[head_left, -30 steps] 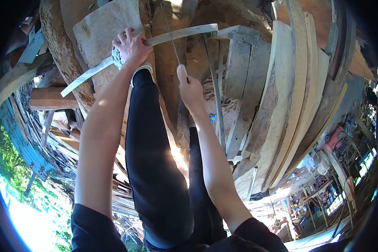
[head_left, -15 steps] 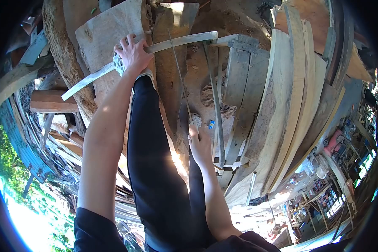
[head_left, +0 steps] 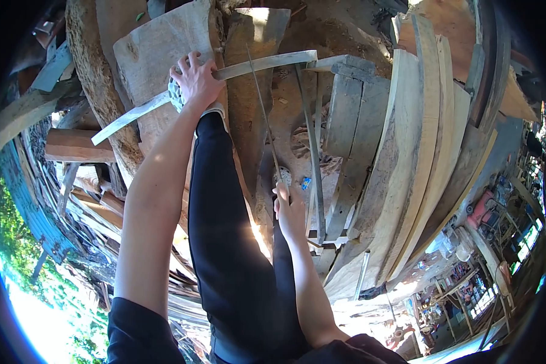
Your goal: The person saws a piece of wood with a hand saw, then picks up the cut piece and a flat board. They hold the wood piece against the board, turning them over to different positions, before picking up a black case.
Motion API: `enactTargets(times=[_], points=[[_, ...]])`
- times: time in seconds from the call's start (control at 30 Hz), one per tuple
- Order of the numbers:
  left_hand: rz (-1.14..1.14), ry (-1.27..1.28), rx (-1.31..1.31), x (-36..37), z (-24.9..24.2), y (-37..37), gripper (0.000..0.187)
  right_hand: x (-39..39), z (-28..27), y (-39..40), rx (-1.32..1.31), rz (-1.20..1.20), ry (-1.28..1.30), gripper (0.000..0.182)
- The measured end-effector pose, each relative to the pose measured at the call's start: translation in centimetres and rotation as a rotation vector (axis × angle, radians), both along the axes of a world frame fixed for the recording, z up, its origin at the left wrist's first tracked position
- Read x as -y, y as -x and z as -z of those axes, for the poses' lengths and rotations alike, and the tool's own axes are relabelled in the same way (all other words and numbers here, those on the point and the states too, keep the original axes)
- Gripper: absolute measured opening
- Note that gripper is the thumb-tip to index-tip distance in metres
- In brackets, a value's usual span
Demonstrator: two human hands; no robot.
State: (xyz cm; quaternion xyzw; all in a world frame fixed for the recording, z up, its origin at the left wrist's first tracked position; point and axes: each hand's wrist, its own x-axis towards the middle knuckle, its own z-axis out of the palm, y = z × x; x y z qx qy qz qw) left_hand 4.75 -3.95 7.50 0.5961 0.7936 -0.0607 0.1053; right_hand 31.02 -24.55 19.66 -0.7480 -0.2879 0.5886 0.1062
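My left hand (head_left: 197, 82) presses down on a long, narrow wooden strip (head_left: 264, 62), its bent fingers spread over it. The strip lies across a broad plank (head_left: 158, 42), and its right end juts past the plank's edge. My patterned shoe (head_left: 175, 96) rests on the strip, partly hidden under my left hand. In my right hand (head_left: 291, 209), closed around the handle, is a thin-bladed handsaw (head_left: 266, 118). Its blade points away from me and crosses the strip to the right of my left hand. The handle is hidden by my fingers.
Several long curved boards (head_left: 424, 139) lean at the right. Beside them stands a grey timber piece (head_left: 346, 115), with a thin dark bar (head_left: 312, 139) nearer the saw. A bark-edged log (head_left: 94, 79) lies at the left. A small blue scrap (head_left: 306, 182) is on the ground.
The whole view has shifted slightly, so most things appear a little lower. My right hand and the saw have moved slightly towards me; my left hand stays on the strip.
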Motion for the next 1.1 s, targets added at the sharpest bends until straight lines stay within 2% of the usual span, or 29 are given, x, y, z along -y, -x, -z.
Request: enactTargets(times=[0.1, 0.17, 0.27, 0.33, 0.4, 0.53, 0.9, 1.03, 1.1], points=[[-0.001, -0.009, 0.001, 0.0, 0.1, 0.0, 0.036, -0.2, 0.3, 0.0, 0.081, -0.033, -0.098, 0.058], [-0.002, -0.008, -0.001, 0.0, 0.1, 0.1, 0.035, -1.3, -0.6, -0.1, 0.059, -0.057, 0.057, 0.066], [-0.004, -0.009, -0.005, 0.0, -0.1, -0.1, 0.035, -2.7, -0.9, -0.3, 0.103, -0.112, 0.063, 0.065], [-0.003, -0.009, 0.002, 0.0, 0.0, -0.1, 0.034, -3.9, 0.1, 0.0, 0.112, -0.133, 0.045, 0.064], [-0.003, -0.014, 0.004, 0.1, 0.1, 0.0, 0.034, -5.9, 1.6, 0.8, 0.069, -0.155, -0.113, 0.067], [-0.006, -0.003, -0.005, -0.2, 0.0, -0.1, 0.034, -10.5, 3.9, 2.5, 0.080, -0.204, -0.053, 0.072], [0.003, 0.003, 0.003, 0.0, 0.1, -0.1, 0.039, -10.9, 4.9, 3.0, 0.126, -0.207, -0.027, 0.083], [-0.008, 0.026, -0.004, -0.2, 0.0, 0.0, 0.039, -10.8, 4.4, 2.7, 0.133, -0.227, -0.061, 0.080], [0.007, 0.020, -0.008, -0.5, -0.2, 0.0, 0.039, -10.0, 2.7, 1.7, 0.099, -0.243, -0.025, 0.070]])
